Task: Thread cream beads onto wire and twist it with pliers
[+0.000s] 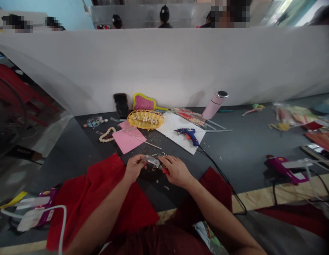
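My left hand [134,168] is closed, with thumb and fingers pinching a small clear plastic piece [146,158]. Close to it, my right hand [177,170] curls over a red-handled tool [166,171], most of which the palm hides. Between the hands shows a silvery part [155,162]; whether it belongs to that tool I cannot tell. Small pale beads and scraps lie scattered around the fingertips. Beyond the hands are pink paper sheets [128,140] with a thin stick on them, and a blue glue gun [189,134] resting on a white sheet [169,128].
A yellow basket [145,119] holds pale beads; a beaded heart [107,135] lies left of it. A phone [121,105] and pink bottle [215,105] stand near the white partition [164,67]. Red cloth [100,198] covers the front left. The glue gun's cord [223,177] trails right.
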Available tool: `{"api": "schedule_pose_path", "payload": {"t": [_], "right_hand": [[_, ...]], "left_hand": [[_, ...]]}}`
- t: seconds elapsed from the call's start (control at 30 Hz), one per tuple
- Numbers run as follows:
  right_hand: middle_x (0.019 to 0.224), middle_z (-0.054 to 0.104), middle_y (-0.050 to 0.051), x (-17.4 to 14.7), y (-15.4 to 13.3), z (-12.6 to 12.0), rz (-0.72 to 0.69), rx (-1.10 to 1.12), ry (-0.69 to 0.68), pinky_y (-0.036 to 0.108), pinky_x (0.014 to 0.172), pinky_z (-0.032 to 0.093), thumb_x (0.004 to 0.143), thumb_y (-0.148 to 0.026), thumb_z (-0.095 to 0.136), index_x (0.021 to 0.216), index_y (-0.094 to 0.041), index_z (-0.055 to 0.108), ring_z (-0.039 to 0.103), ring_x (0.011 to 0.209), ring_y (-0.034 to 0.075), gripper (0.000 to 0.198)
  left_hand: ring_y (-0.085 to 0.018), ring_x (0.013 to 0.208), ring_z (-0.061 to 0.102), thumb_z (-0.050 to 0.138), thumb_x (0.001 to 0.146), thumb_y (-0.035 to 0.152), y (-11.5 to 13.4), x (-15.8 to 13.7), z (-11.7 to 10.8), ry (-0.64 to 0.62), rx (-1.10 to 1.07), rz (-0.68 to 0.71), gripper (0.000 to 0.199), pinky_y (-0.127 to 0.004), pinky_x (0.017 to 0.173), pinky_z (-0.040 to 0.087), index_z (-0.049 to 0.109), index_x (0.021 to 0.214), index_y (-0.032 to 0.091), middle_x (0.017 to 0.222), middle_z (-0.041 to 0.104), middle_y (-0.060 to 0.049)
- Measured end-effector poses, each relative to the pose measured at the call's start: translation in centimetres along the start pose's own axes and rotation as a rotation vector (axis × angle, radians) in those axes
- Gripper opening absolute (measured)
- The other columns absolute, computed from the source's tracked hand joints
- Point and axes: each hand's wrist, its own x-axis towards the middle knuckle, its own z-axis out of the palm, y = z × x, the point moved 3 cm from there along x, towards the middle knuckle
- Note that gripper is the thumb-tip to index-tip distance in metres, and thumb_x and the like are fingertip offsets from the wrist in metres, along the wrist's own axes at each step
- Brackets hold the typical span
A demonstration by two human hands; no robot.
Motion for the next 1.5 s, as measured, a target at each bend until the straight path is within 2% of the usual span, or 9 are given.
{"api": "schedule_pose_path", "payload": {"t": [0.2, 0.43, 0.63, 1.2, 1.5], "right_hand": [[0.113, 0.056, 0.009, -0.14, 0.1, 0.37, 0.024, 0.008, 0.004, 0.03, 0.089, 0.04, 0.077, -0.015, 0.048, 0.13, -0.02, 0.042, 0.053, 0.1, 0.02, 0.053], [0.115, 0.055, 0.01, 0.11, -0.06, 0.39, 0.028, -0.04, 0.041, 0.032, 0.089, 0.038, 0.078, -0.016, 0.048, 0.133, -0.021, 0.038, 0.05, 0.103, 0.022, 0.057], [0.121, 0.052, 0.01, 0.07, -0.09, 0.24, 0.015, -0.067, 0.005, 0.034, 0.088, 0.036, 0.076, -0.017, 0.05, 0.137, -0.022, 0.033, 0.047, 0.106, 0.024, 0.063], [0.112, 0.057, 0.009, -0.24, 0.32, 0.48, 0.009, 0.003, 0.025, 0.029, 0.089, 0.04, 0.077, -0.015, 0.048, 0.128, -0.02, 0.043, 0.053, 0.1, 0.02, 0.052], [0.118, 0.054, 0.01, 0.15, 0.15, 0.39, 0.022, -0.05, 0.013, 0.032, 0.089, 0.036, 0.075, -0.016, 0.05, 0.134, -0.022, 0.037, 0.049, 0.105, 0.022, 0.061]], "left_hand": [[-0.009, 0.052, 0.051, 0.062, 0.076, 0.029, 0.01, -0.16, 0.35, -0.025, -0.03, -0.008, 0.017, -0.021, 0.053, 0.04, 0.065, 0.07, 0.013, 0.064, 0.062, -0.001], [-0.008, 0.052, 0.049, 0.065, 0.074, 0.026, -0.34, 0.12, 0.09, 0.049, -0.105, 0.0, 0.013, -0.019, 0.054, 0.038, 0.062, 0.069, 0.014, 0.057, 0.057, 0.003], [-0.009, 0.052, 0.049, 0.063, 0.075, 0.025, -0.14, 0.13, -0.12, 0.028, -0.064, 0.016, 0.014, -0.02, 0.055, 0.038, 0.063, 0.066, 0.014, 0.057, 0.059, 0.001], [-0.009, 0.051, 0.05, 0.063, 0.076, 0.031, -0.12, -0.13, 0.22, -0.011, -0.05, -0.033, 0.02, -0.021, 0.053, 0.039, 0.061, 0.066, 0.014, 0.062, 0.062, 0.0], [-0.007, 0.051, 0.048, 0.066, 0.072, 0.029, -0.33, 0.18, 0.07, 0.063, -0.101, -0.037, 0.016, -0.019, 0.053, 0.037, 0.063, 0.067, 0.015, 0.059, 0.059, 0.002]]}}
